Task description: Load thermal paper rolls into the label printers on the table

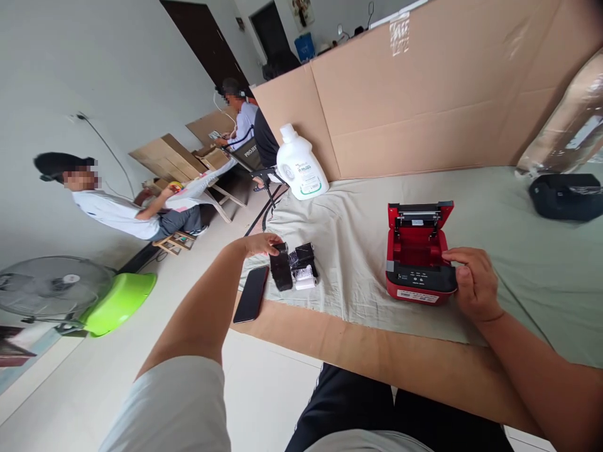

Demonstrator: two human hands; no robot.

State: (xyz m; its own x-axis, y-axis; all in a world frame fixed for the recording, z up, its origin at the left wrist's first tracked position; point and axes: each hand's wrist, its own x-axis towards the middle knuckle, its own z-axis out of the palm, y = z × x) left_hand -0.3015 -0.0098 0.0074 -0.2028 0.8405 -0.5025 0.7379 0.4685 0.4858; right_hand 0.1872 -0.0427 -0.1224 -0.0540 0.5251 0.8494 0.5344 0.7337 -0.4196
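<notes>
Here the right hand (473, 282) grips the near right corner of the red printer (417, 257), lid open. The left hand (264, 243) pinches a black block (281, 267), paper roll (305, 277) just right, phone (251, 294) below. The jug's (300, 164) label is unreadable. Green cloth (518, 251) over cardboard table; fan (51, 289) on floor.

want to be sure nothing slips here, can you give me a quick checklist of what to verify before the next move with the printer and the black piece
1. Printer lid open, bay showing: ok.
2. Bay holds no roll: ok, it looks bare.
3. Right hand steadies the printer at its front corner: ok.
4. Left hand on the black piece: fingers touch its top; firm grip cannot tell.
5. Paper roll lies on the cloth beside the black piece, within reach: ok.
6. Phone overhangs the cloth's edge near the left arm: not ok, could be knocked.
</notes>
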